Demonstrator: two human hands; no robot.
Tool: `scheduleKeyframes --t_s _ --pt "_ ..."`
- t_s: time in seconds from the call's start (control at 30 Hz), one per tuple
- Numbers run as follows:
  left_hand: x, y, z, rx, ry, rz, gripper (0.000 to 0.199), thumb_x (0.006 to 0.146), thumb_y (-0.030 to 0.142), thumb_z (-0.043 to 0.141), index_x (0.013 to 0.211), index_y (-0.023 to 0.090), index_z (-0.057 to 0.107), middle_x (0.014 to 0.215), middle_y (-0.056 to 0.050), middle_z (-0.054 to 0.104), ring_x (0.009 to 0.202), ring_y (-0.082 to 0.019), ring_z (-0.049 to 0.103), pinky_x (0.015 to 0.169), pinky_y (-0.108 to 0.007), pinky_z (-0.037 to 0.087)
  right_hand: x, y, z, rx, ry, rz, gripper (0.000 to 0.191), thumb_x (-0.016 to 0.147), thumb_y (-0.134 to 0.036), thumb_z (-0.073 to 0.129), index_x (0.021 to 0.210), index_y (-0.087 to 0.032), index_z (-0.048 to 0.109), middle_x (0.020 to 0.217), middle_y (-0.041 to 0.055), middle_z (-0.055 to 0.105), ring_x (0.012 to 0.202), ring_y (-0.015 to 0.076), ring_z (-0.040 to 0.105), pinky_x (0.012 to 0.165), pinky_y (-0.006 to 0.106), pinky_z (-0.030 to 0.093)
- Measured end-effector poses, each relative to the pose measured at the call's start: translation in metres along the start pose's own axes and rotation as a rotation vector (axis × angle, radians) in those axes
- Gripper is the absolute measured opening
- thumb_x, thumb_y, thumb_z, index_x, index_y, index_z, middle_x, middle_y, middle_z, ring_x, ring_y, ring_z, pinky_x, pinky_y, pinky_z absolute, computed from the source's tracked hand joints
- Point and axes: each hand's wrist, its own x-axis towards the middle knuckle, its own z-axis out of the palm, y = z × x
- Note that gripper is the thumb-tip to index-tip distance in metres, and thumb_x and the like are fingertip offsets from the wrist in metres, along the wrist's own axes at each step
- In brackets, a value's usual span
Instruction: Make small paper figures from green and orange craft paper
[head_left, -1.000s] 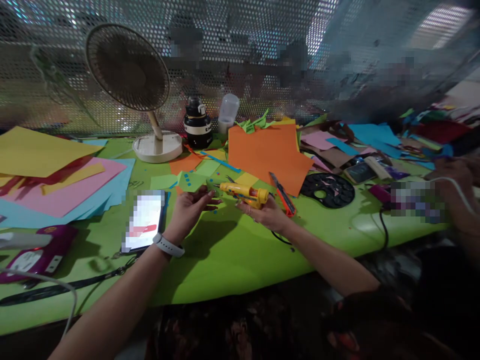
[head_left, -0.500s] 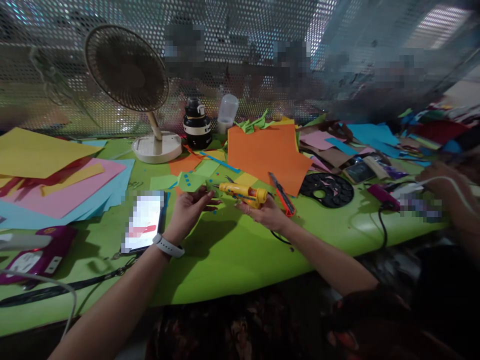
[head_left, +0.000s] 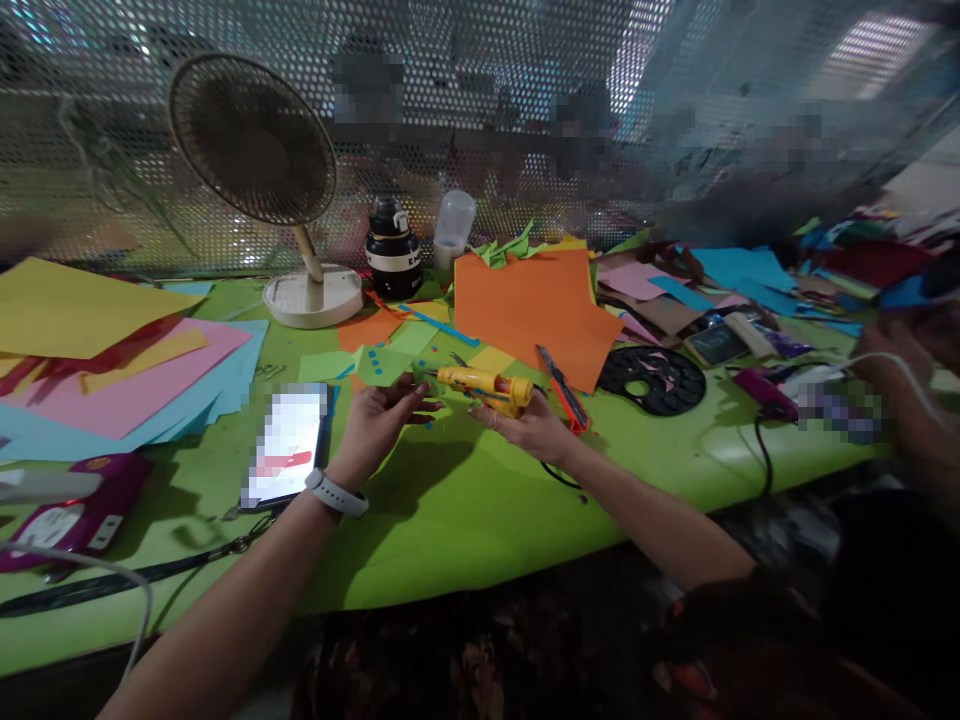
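A yellow hot glue gun (head_left: 487,388) lies in the grip of my right hand (head_left: 534,428), its nozzle pointing left. My left hand (head_left: 379,425), with a white watch band at the wrist, pinches a folded light-green paper piece (head_left: 384,366) that carries small blue squares. The glue gun's tip is right by the fingertips of my left hand and the edge of this paper; whether it touches cannot be made out. A black cord shows below my right hand. Tiny blue paper bits lie around the fingers.
A lit phone (head_left: 289,445) lies left of my left hand. An orange cutter knife (head_left: 564,390) and a black palette (head_left: 652,380) lie to the right. Behind stand a fan (head_left: 315,296), a black bottle (head_left: 394,255) and orange paper (head_left: 525,300). Another person's hand (head_left: 892,365) is at far right.
Both my hands, the glue gun and the green paper keep nearly the same place. The other person's hand at the far right has shifted slightly.
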Motion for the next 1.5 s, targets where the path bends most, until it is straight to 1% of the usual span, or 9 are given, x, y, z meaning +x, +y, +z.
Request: scheduleKeyframes --t_s 0.17,0.33,0.47,0.67,0.9,1.03,1.17,1.37,1.5 --pt "-0.001 0.003 0.002 -0.005 0.009 -0.003 0.035 0.069 0.04 0.079 0.08 0.008 0.071 0.107 -0.014 0.07 0.07 -0.022 0.073 0.061 -0.03 0.06 0.001 -0.003 0.002 0.044 0.003 -0.029 0.039 0.071 -0.042 0.077 0.1 -0.017 0.07 0.097 0.009 0.072 0.092 0.0202 0.069 0.094 0.04 0.055" --pt "-0.001 0.003 0.002 -0.008 0.016 -0.009 0.037 0.067 0.041 0.08 0.08 0.007 0.07 0.107 -0.015 0.069 0.07 -0.022 0.073 0.061 -0.03 0.06 0.001 -0.003 0.003 0.061 0.021 -0.008 0.037 0.07 -0.041 0.079 0.098 -0.019 0.07 0.098 0.0084 0.072 0.102 0.0235 0.067 0.096 0.04 0.054" --pt "-0.001 0.002 0.001 -0.016 0.008 -0.004 0.036 0.067 0.04 0.08 0.081 0.008 0.071 0.11 -0.015 0.068 0.071 -0.022 0.074 0.061 -0.03 0.06 0.001 -0.004 0.003 0.05 0.022 0.0 0.036 0.07 -0.04 0.079 0.098 -0.02 0.071 0.095 0.0083 0.073 0.101 0.0237 0.067 0.095 0.039 0.054" --pt "0.0 -0.001 0.0 -0.007 0.002 -0.003 0.035 0.069 0.041 0.079 0.081 0.008 0.072 0.105 -0.014 0.069 0.072 -0.022 0.074 0.063 -0.029 0.06 0.0 -0.005 0.002 0.026 0.027 0.015 0.039 0.07 -0.041 0.078 0.102 -0.021 0.071 0.093 0.0074 0.073 0.097 0.0243 0.068 0.094 0.043 0.055" --pt "0.0 0.0 0.001 -0.005 0.001 0.0 0.037 0.069 0.042 0.079 0.081 0.008 0.07 0.105 -0.013 0.069 0.071 -0.022 0.074 0.064 -0.031 0.061 0.0 -0.004 0.002 0.055 0.016 -0.028 0.036 0.071 -0.038 0.078 0.1 -0.018 0.07 0.101 0.0099 0.072 0.105 0.0243 0.067 0.096 0.041 0.054" --pt "-0.002 0.002 0.002 0.01 0.004 -0.006 0.039 0.068 0.043 0.079 0.079 0.008 0.07 0.106 -0.014 0.069 0.072 -0.023 0.074 0.064 -0.031 0.061 -0.001 -0.006 0.003 0.049 0.012 -0.007 0.038 0.071 -0.041 0.077 0.101 -0.019 0.07 0.102 0.0087 0.072 0.106 0.0245 0.066 0.096 0.042 0.055" --pt "-0.002 0.002 0.002 0.008 0.015 -0.016 0.04 0.066 0.044 0.08 0.08 0.008 0.07 0.098 -0.014 0.07 0.074 -0.026 0.074 0.064 -0.034 0.061 0.0 -0.005 0.003 0.057 0.028 -0.004 0.041 0.068 -0.042 0.08 0.101 -0.019 0.071 0.103 0.0088 0.073 0.11 0.0254 0.065 0.098 0.041 0.053" --pt "0.0 -0.003 -0.001 0.014 0.007 0.004 0.037 0.069 0.043 0.078 0.081 0.008 0.072 0.107 -0.014 0.069 0.073 -0.024 0.074 0.065 -0.032 0.061 0.001 0.003 0.003 0.058 0.029 -0.025 0.043 0.07 -0.041 0.079 0.106 -0.02 0.071 0.102 0.0076 0.073 0.105 0.0238 0.067 0.097 0.041 0.053" --pt "0.0 -0.003 -0.001 0.025 0.005 0.004 0.04 0.067 0.045 0.08 0.082 0.008 0.073 0.104 -0.014 0.07 0.074 -0.025 0.074 0.066 -0.034 0.062 0.001 0.005 0.003 0.033 0.027 -0.062 0.04 0.072 -0.042 0.077 0.103 -0.019 0.07 0.1 0.0073 0.071 0.099 0.0219 0.067 0.094 0.04 0.055"
